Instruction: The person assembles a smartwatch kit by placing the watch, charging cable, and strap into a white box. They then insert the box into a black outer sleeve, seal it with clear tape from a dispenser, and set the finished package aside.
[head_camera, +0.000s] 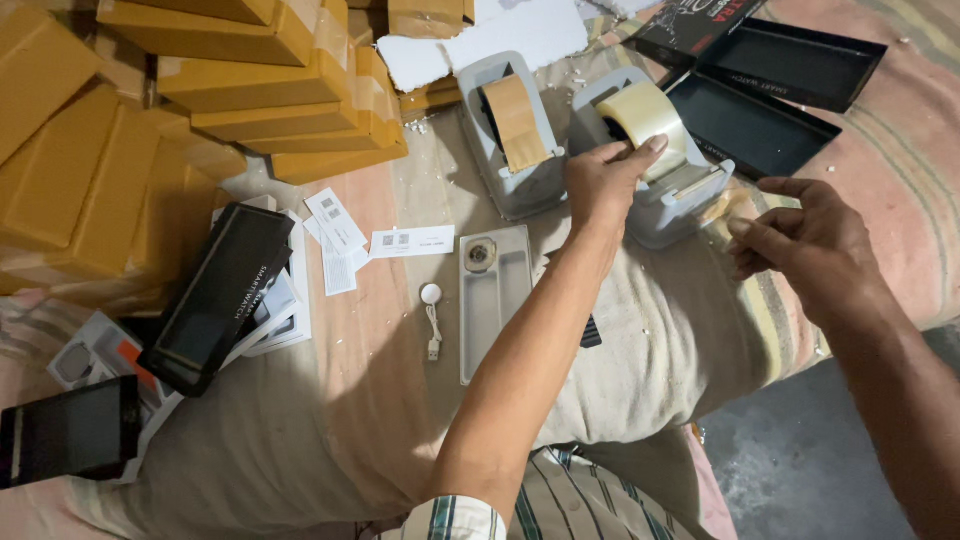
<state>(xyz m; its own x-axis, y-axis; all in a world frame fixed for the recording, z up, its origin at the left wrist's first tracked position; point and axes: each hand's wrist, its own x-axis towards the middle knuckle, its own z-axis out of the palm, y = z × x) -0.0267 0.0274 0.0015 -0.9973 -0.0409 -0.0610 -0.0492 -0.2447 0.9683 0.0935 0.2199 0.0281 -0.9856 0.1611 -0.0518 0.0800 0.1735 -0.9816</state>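
1. The left hand (600, 180) is resting on top of the clear tape roll (645, 118), its fingers (650, 146) lying loosely curled over the roll rather than clamped around it
2. That roll is sitting in a grey tape dispenser (672, 200), which is standing on a beige cloth (640, 340) spread over the bed
3. The right hand (810, 245) is hovering just beside the dispenser's cutter end, with thumb and forefinger pinched together; whether a strip of tape is caught between them cannot be told
4. A second grey tape dispenser (510, 170), loaded with brown tape (515, 120), is standing just to the left of the first one
5. A grey plastic tray (495, 300) is lying near the left forearm, holding a small round watch piece at its upper end
6. A white charging cable (432, 320) is lying just beside the tray
7. A long black box (215, 295) is lying on white leaflets at the left
8. Yellow-brown cardboard boxes (200, 80) are piling up at the top left
9. Open black box halves (770, 90) are lying at the top right
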